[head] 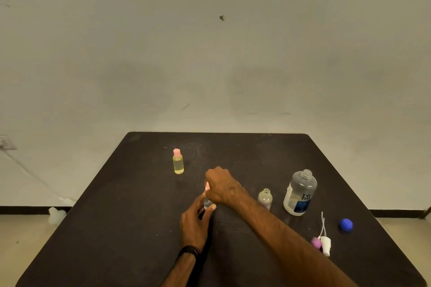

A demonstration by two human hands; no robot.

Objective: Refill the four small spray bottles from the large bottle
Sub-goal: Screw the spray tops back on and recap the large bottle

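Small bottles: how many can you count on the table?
3: a yellow bottle far left, one bottle held in both hands, an uncapped bottle beside the large bottle. A fourth isn't visible.

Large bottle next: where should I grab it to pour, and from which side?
Grip the large bottle around its wide body, below the shoulder, probably from its right: it stands upright and uncapped, and the open small bottle stands close on its left.

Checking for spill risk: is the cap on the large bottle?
No, the large bottle stands with its threaded neck open, and the blue cap lies apart on the table.
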